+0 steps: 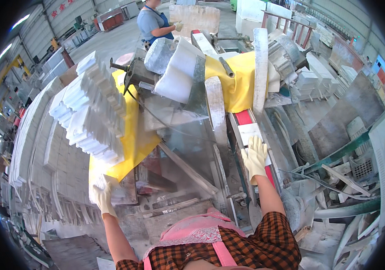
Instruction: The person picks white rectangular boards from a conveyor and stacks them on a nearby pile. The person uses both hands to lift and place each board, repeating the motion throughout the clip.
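At least one white slab (247,129) lies on the narrow red belt (243,118), right of centre, under the person's gloved right hand (255,158); its fingers are spread flat, not clenched. On the left, the gloved left hand (104,198) is at the near end of a yellow sheet (134,155) carrying stacked white slabs (94,123); glare hides whether its fingers grasp anything. A yellow cloth (237,85) hangs over the belt farther off; a co-worker (153,24) stands at the far left.
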